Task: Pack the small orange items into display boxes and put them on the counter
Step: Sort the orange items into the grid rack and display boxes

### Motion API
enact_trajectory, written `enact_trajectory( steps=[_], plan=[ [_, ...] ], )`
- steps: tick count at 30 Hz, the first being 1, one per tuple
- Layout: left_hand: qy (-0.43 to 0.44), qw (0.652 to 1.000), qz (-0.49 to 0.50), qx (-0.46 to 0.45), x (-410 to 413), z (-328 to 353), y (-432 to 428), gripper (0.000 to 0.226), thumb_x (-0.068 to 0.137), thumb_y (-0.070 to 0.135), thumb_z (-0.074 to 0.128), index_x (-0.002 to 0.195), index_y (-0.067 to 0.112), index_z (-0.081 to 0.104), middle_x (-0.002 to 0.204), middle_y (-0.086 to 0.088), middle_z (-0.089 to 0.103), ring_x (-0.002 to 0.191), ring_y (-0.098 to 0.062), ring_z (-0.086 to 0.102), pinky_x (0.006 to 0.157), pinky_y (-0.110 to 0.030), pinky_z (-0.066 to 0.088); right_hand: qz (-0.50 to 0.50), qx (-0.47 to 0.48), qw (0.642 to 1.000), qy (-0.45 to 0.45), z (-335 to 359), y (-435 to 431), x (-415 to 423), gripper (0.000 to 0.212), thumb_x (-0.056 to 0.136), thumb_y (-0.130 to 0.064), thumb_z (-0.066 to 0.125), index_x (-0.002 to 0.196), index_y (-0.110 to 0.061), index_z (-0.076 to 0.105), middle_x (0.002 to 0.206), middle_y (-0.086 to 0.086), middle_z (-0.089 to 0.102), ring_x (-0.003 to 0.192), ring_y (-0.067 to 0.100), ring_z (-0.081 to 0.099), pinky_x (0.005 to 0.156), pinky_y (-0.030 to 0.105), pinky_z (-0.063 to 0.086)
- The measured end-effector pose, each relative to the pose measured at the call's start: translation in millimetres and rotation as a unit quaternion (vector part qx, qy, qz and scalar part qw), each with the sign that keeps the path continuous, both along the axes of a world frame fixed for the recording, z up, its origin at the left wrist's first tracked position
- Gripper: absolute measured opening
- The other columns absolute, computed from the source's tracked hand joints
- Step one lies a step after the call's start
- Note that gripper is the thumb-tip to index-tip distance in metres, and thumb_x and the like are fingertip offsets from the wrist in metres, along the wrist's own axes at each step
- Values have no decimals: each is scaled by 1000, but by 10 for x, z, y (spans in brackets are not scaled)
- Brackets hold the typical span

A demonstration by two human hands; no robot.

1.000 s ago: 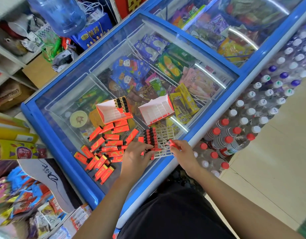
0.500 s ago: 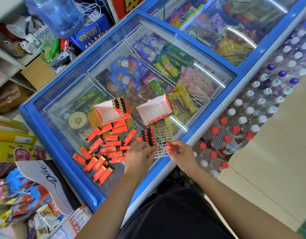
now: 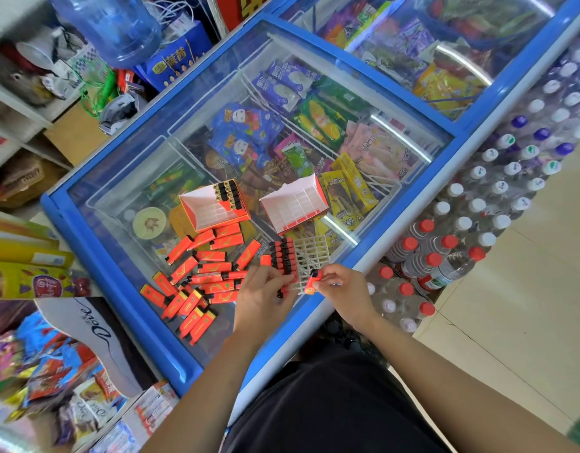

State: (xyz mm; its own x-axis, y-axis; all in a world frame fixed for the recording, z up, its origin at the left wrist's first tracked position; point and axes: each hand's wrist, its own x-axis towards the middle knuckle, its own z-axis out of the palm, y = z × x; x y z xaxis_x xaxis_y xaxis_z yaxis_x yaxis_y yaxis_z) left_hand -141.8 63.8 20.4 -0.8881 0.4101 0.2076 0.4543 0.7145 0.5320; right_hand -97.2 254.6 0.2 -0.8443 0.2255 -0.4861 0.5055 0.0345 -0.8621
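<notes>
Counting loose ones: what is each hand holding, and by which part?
The right hand pinches one orange lighter by its sides, at the near edge of the white grid. The left hand lies on the slotted lighters; a grip cannot be told.

On the freezer lid (image 3: 125, 204) lies a white grid tray (image 3: 311, 256), the right hand (image 3: 345, 294) pinching an orange lighter (image 3: 311, 285) at its near edge, the left hand (image 3: 264, 297) touching the filed lighters (image 3: 283, 256) in its left columns, loose lighters (image 3: 197, 279) left of it, two display boxes (image 3: 293, 204) beyond it.
</notes>
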Motion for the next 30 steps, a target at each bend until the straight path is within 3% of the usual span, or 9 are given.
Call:
enact_trajectory(
  steps=[3,5,8,10,13,19,24,30],
  plan=[
    [-39,999,31,22,77,3,-193,33,76,17,85,108,10,76,100,-4,67,97,-20,61,89,-19,44,19,22,1000,9,-4,-29,5,11,82,-15,78,88,-21,71,82,-7,74,82,2,70,75,15,54],
    [-61,997,50,23,130,-12,-305,32,79,18,82,110,11,76,109,-3,67,105,-19,61,94,-22,46,32,39,998,22,-4,-65,7,13,82,-13,78,93,-18,73,88,-8,74,86,0,70,80,16,55],
    [-82,994,73,18,213,-39,-373,25,82,17,83,106,13,78,110,0,69,105,-15,63,90,-31,53,45,60,996,48,-14,-144,8,15,83,-10,77,97,-11,75,92,-5,74,88,3,70,86,19,56],
    [-99,992,77,33,249,-40,-381,21,85,28,79,102,16,79,110,4,70,104,-14,65,89,-33,55,53,84,993,68,-26,-192,3,13,82,-11,78,95,-9,75,91,-4,74,86,5,70,85,20,56],
    [-149,980,108,76,310,-1,-347,35,85,45,70,105,17,77,105,13,70,96,-11,68,85,-31,57,74,114,986,96,-39,-248,-7,10,83,-11,78,93,-8,76,89,-3,73,85,7,70,84,24,58],
    [-319,906,231,154,246,155,-148,29,82,32,82,110,28,73,93,19,72,83,5,66,78,-16,53,128,201,961,138,-84,-264,-29,8,86,-16,75,91,-10,75,88,-2,74,81,8,68,78,29,58],
    [-342,890,257,158,172,200,10,29,78,43,83,100,38,65,90,22,70,79,3,66,74,-22,54,154,264,936,173,-46,-311,2,6,86,-15,74,90,-11,76,86,-2,75,78,13,69,71,36,58],
    [-346,892,256,137,129,156,37,37,75,41,86,104,29,66,89,18,68,72,1,65,70,-23,54,134,248,954,105,-32,-349,0,4,85,-16,76,87,-13,77,83,-3,75,77,11,69,76,30,58]
  ],
)
